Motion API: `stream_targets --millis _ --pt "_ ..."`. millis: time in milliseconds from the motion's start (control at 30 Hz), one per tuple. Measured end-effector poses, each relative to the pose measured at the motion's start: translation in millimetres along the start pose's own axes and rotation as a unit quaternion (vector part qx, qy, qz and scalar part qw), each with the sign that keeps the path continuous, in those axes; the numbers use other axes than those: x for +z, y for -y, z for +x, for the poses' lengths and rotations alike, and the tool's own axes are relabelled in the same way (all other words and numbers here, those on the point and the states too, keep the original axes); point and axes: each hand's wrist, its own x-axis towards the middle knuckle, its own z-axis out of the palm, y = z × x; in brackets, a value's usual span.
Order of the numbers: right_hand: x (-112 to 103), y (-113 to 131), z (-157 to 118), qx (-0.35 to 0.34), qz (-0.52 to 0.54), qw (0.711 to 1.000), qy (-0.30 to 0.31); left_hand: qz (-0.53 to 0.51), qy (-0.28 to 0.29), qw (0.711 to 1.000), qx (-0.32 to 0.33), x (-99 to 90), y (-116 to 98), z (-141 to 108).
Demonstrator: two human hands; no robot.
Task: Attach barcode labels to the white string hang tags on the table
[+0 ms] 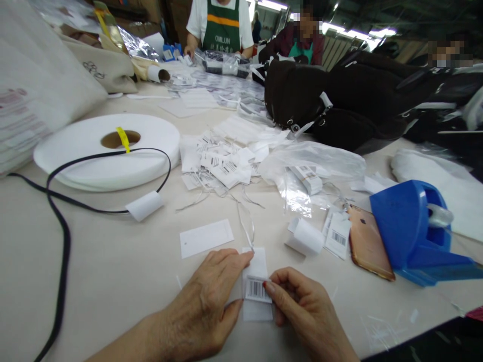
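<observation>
A white hang tag (257, 312) with a looped string lies flat on the table in front of me. Across its middle sits a small white barcode label (257, 289). My left hand (211, 296) rests over the tag's left side, index fingertip on its upper part and thumb near its lower left edge, fingers stretched out. Between thumb and index finger, my right hand (302, 306) pinches the right edge of the barcode label. Whether the label is stuck down fully I cannot tell. Another blank white tag (207, 238) lies just beyond my left hand.
Beyond are a pile of printed tags (222, 163), a large white roll (75, 136) with black cord, a curled paper strip (305, 236), a phone (368, 241) and a blue tape dispenser (411, 226). Dark bags (362, 100) lie farther back. Co-workers stand across the table.
</observation>
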Motion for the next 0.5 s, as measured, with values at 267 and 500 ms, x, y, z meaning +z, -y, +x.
stream_targets --millis 267,500 --pt "-2.8 4.0 4.7 0.012 -0.031 0.999 0.033 -0.009 0.001 1.0 0.003 -1.2 -0.3 1.6" --pt "-1.8 7.0 7.8 0.002 -0.027 0.999 0.037 -0.008 0.001 1.0 -0.005 0.7 -0.3 -1.7"
